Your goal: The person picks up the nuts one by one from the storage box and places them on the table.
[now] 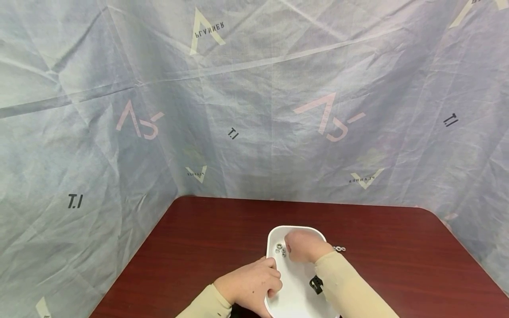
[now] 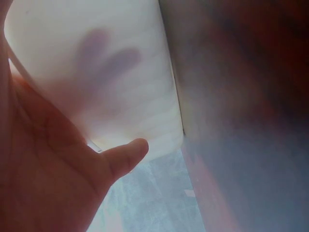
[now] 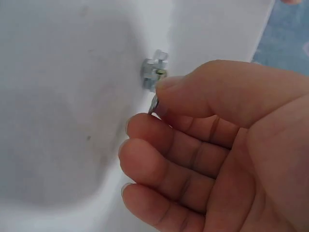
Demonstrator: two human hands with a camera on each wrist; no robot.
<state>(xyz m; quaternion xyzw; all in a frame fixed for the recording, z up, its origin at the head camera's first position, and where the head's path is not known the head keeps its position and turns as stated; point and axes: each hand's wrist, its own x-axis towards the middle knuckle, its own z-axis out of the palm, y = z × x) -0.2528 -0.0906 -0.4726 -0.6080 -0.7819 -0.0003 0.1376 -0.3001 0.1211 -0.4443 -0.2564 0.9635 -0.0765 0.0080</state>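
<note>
clock positions are read in the head view, 12 o'clock being the far edge of the dark red surface (image 1: 207,238). a white tray (image 1: 292,282) lies on the surface, its long axis running close to the 12–6 line. the left hand (image 1: 254,282) grasps the tray's wall at about 9 o'clock, fingers curled over the rim, thumb on the outer side. the right hand (image 1: 304,246) is inside the tray near its 12 o'clock end, pinching a small metal piece (image 3: 154,105) between thumb and forefinger; the exact form of this piece is too blurred to tell. the key relation, as judged: a cluster of nuts (image 1: 280,249) rests on the tray floor at 9 o'clock from the right hand, between that hand and the left wall, and the pinched piece is just beside it. a row of nuts (image 1: 339,248) lies outside the tray, on the surface, at 3 o'clock from the right hand, just past the right wall. the right hand is the nearer of the hands to both groups; from the cluster, the left hand is at 7 to 8 o'clock.
</note>
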